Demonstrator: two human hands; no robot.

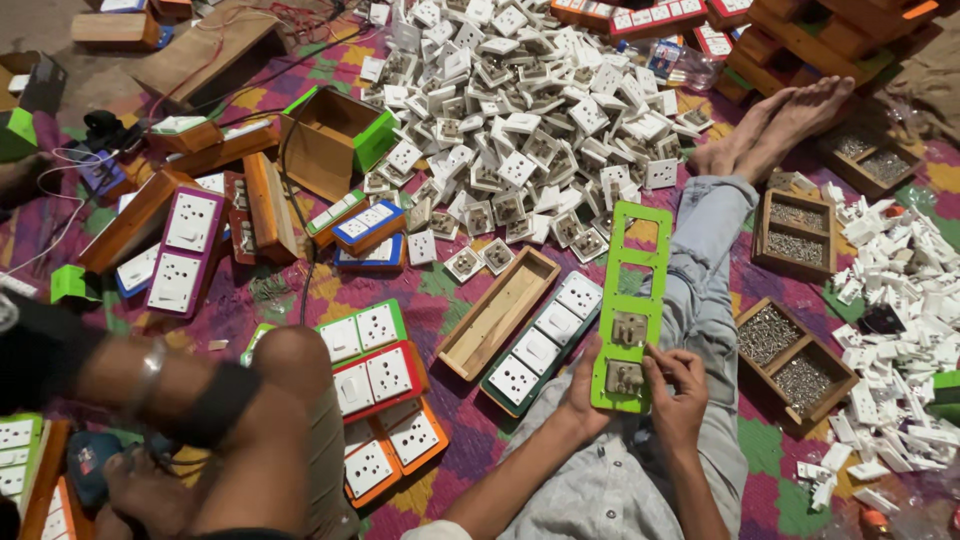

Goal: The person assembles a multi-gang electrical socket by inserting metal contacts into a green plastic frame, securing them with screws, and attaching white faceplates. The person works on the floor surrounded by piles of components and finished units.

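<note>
We grip a long green frame plate (632, 300) upright over our lap, left hand (580, 392) closed on its near left edge, right hand (680, 395) pinching its near right edge beside a fitted socket module (625, 377). A heap of white sockets (520, 110) lies far behind, screw trays (795, 360) at right.

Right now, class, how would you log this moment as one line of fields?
left hand: holds long green plastic frame plate | right hand: fingers on mounted socket module | beside: dark-rimmed white socket board
</note>
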